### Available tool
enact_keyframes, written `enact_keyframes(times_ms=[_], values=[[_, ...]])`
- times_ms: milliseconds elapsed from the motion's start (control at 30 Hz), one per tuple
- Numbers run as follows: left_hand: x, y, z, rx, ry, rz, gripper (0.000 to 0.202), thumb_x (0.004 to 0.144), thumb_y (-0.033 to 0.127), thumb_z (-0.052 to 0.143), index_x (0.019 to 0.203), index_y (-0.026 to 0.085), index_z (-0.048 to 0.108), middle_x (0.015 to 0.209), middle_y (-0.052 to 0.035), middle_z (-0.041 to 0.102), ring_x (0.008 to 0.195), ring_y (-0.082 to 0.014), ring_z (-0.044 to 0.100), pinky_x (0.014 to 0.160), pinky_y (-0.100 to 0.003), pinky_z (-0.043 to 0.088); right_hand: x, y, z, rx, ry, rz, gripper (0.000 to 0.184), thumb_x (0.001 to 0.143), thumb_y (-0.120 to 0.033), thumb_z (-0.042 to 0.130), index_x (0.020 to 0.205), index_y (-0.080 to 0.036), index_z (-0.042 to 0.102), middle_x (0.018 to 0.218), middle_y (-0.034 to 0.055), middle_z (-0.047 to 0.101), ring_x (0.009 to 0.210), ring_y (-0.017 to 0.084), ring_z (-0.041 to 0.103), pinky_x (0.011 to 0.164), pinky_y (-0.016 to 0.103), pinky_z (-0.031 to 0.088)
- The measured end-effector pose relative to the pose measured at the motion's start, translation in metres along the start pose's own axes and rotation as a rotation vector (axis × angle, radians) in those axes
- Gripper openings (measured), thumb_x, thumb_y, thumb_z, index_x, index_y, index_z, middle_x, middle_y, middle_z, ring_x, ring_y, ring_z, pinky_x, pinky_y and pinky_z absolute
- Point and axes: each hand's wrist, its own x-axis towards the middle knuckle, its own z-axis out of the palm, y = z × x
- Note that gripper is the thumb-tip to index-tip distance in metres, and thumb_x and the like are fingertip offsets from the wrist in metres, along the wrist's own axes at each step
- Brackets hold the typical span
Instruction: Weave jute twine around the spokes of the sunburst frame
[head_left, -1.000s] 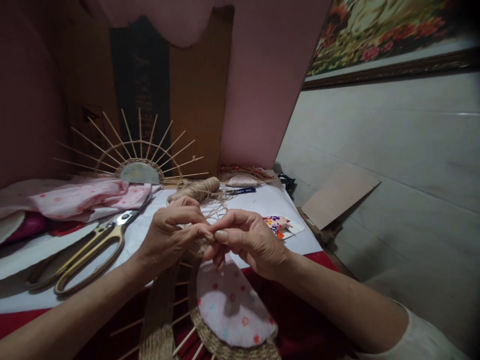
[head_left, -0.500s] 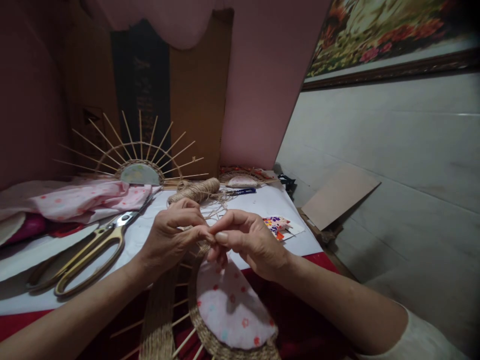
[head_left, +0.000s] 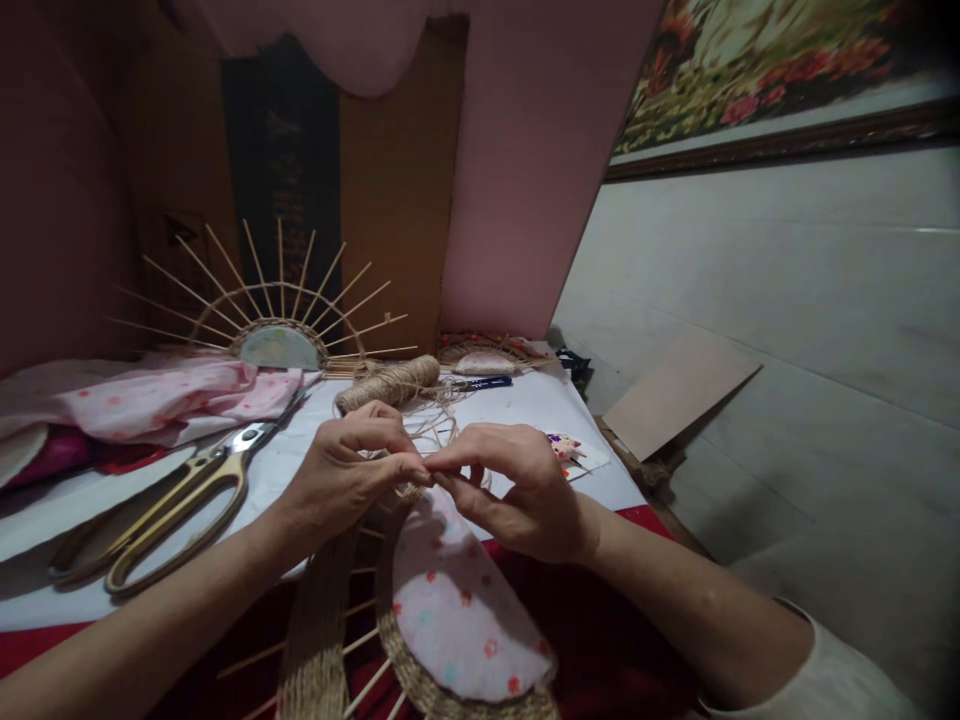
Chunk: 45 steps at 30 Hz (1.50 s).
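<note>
Over the upper end of a half-round woven fan frame, my left hand and my right hand meet fingertip to fingertip. Both are closed in a pinch on thin twine, mostly hidden by the fingers; pale strands show behind them. The frame has a white fabric panel with red and blue flower prints, edged by a braided twine rim. Thin sticks fan out from the rim to the left, crossed by a wide twine-woven band.
Large gold-handled scissors lie at left beside pink dotted cloth. A twine roll and a blue-handled tool lie behind my hands. Another stick frame stands against a cardboard box. Patterned scraps lie at right.
My right hand has turned and its lower fingers have drawn up off the fabric, its fingertips still meeting the left ones. My left hand and the frame have barely moved.
</note>
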Motion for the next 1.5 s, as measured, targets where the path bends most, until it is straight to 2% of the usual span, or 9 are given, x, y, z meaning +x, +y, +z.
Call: enact_keyframes(times_ms=[167,367,533,833,1067,1167,1267,1367,1500], values=[[0.002,0.002,0.001,-0.040,-0.012,-0.037,0.018,0.069,0.030,0.070,0.055,0.019,0.069,0.059,-0.0017,0.057,0.064,-0.0158,0.051,0.063,-0.030,0.042,0.000,0.003,-0.003,-0.128,-0.032,-0.090,0.019,0.085,-0.013,0.049,0.099,-0.017,0.062,0.080,0.0055,0.070,0.069,0.014,0.062,0.064,0.030,0.050],[0.004,0.005,0.002,-0.140,-0.086,-0.129,0.014,0.065,0.027,0.073,0.055,0.019,0.069,0.060,-0.0013,0.059,0.063,-0.0150,0.053,0.059,-0.028,0.044,-0.001,0.003,-0.003,-0.205,-0.066,-0.157,0.019,0.088,-0.012,0.046,0.100,-0.017,0.060,0.082,0.0056,0.071,0.074,0.014,0.064,0.067,0.031,0.050],[0.005,0.005,-0.001,-0.103,-0.093,-0.137,0.013,0.063,0.027,0.075,0.054,0.020,0.069,0.061,-0.0015,0.059,0.062,-0.0157,0.054,0.058,-0.028,0.044,-0.003,0.003,-0.001,-0.359,-0.081,-0.208,0.014,0.086,-0.015,0.046,0.091,-0.017,0.058,0.075,0.0037,0.067,0.066,0.014,0.059,0.062,0.029,0.046],[0.003,0.002,0.002,0.016,0.037,-0.039,0.015,0.067,0.028,0.074,0.056,0.019,0.068,0.061,-0.0011,0.059,0.064,-0.0162,0.052,0.061,-0.030,0.042,-0.006,0.003,0.008,-0.581,0.036,-0.189,0.007,0.084,-0.015,0.045,0.083,-0.018,0.051,0.065,0.0003,0.056,0.060,0.013,0.052,0.058,0.027,0.042],[0.003,0.004,-0.001,0.149,0.139,0.012,0.022,0.071,0.034,0.071,0.055,0.019,0.067,0.059,-0.0003,0.057,0.062,-0.0150,0.050,0.059,-0.029,0.039,-0.011,0.003,0.013,-0.506,0.136,-0.166,0.009,0.080,-0.013,0.047,0.084,-0.021,0.049,0.066,-0.0006,0.058,0.060,0.012,0.051,0.057,0.027,0.042],[0.004,0.005,-0.003,0.132,0.124,0.068,0.021,0.074,0.034,0.068,0.058,0.020,0.068,0.060,-0.0011,0.059,0.065,-0.0161,0.050,0.062,-0.030,0.040,-0.009,0.001,0.015,-0.387,0.152,-0.069,0.007,0.082,-0.015,0.045,0.083,-0.020,0.050,0.069,0.0009,0.058,0.062,0.013,0.053,0.059,0.028,0.043],[0.004,0.009,-0.003,0.124,0.095,0.134,0.020,0.074,0.034,0.068,0.058,0.022,0.070,0.060,-0.0025,0.062,0.071,-0.0190,0.051,0.070,-0.034,0.041,-0.007,-0.001,0.015,-0.329,0.124,0.028,0.016,0.085,-0.014,0.037,0.073,-0.019,0.047,0.064,0.0015,0.054,0.059,0.013,0.051,0.058,0.028,0.041],[0.004,0.011,-0.002,0.117,0.069,0.151,0.019,0.074,0.034,0.068,0.059,0.024,0.071,0.060,-0.0030,0.064,0.074,-0.0206,0.051,0.073,-0.036,0.040,-0.005,-0.003,0.014,-0.294,0.134,0.098,0.020,0.084,-0.015,0.038,0.065,-0.020,0.042,0.058,-0.0011,0.047,0.053,0.011,0.045,0.053,0.026,0.037],[0.005,0.009,-0.003,0.130,0.081,0.168,0.018,0.073,0.035,0.069,0.059,0.023,0.071,0.060,-0.0025,0.063,0.073,-0.0203,0.051,0.072,-0.035,0.040,-0.004,-0.004,0.013,-0.187,0.184,0.082,0.015,0.086,-0.018,0.045,0.072,-0.019,0.050,0.065,0.0010,0.055,0.060,0.012,0.050,0.059,0.027,0.042]])
